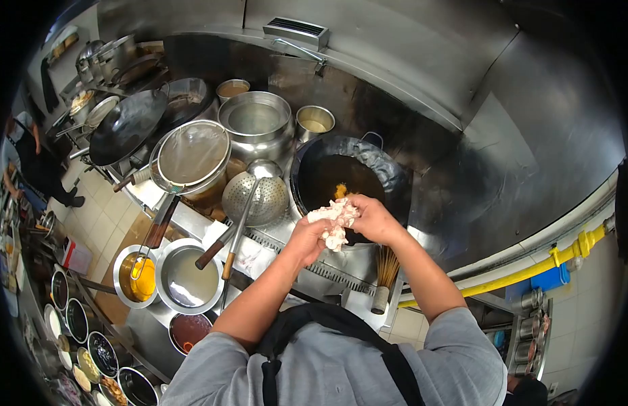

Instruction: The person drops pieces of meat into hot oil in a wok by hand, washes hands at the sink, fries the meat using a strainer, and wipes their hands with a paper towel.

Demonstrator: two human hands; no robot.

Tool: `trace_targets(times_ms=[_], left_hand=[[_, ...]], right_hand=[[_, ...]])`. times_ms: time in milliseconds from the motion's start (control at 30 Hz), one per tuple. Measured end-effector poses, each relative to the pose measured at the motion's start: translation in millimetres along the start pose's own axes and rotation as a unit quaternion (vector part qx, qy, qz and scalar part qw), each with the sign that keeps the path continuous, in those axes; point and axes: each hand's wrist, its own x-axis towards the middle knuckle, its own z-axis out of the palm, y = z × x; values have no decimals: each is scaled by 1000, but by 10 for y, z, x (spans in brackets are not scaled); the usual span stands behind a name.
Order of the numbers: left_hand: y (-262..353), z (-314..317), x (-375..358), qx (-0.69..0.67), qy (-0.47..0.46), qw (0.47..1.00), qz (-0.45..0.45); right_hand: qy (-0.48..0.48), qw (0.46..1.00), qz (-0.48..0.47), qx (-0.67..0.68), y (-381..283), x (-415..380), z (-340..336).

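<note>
My left hand [307, 241] and my right hand [373, 220] are both closed on one clump of pale, whitish-pink battered pieces [335, 222], which looks like coated raw meat. They hold it over the near edge of a black wok [307, 179] filled with dark oil [337, 169]. A small golden fried piece [340, 191] floats in the oil just beyond my fingers. To the left of the wok lies a perforated skimmer [255, 199], with a ladle [264, 169] resting across it.
A fine mesh strainer [194, 153] and a large steel pot [256, 116] stand left of the wok. Nearer are a bowl of yellow liquid [143, 284], a basin of cloudy liquid [189, 276] and a pot of red sauce [190, 330]. A bamboo brush [385, 274] leans at the front. Another person [39, 155] stands far left.
</note>
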Motion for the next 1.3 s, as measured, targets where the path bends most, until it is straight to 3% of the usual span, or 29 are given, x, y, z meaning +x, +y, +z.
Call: trace_targets(times_ms=[33,100,167,200,433,600,667,700,767,833,900,933,967,1033,1067,1167,1200,1233,1300], left_hand=[[-7,-27,17,14,5,1000,13],[28,-27,28,21,-8,1000,3],[68,-5,47,46,42,998,19],[75,-4,56,33,74,996,26],[16,162,176,78,80,992,65],[82,80,225,42,130,988,69],[53,67,230,19,130,990,53],[41,77,235,-5,130,991,38],[3,115,217,-2,129,990,50],[-1,113,180,1,133,989,58],[23,98,151,45,111,992,51],[22,111,149,50,98,993,48],[30,147,131,51,99,993,46],[37,208,91,74,57,994,56],[24,196,93,95,62,992,63],[66,112,76,156,63,985,24],[85,91,75,132,44,990,8],[97,71,70,132,44,990,7],[143,74,56,94,28,994,-49]], right_hand=[[17,994,-77,-79,154,29,9],[36,995,-56,-70,130,37,35],[42,979,113,162,19,33,-7],[49,961,101,253,-55,29,-22],[20,988,134,78,-131,31,7],[77,978,76,177,-66,-17,-81],[43,942,76,325,19,-19,-72],[45,941,75,326,9,-39,-68],[1,886,99,453,-45,-67,-47],[-34,879,94,466,41,-64,-10],[51,949,66,303,31,-48,132],[81,987,19,138,107,-58,164],[82,987,21,139,75,-79,173],[165,969,-54,-175,-31,-109,176],[140,962,-83,-220,-39,-100,121],[186,944,-74,-262,-136,-107,61],[144,979,-61,-133,-81,-81,41],[145,979,-60,-133,-88,-109,37],[-12,994,-106,-15,-127,-152,20]])
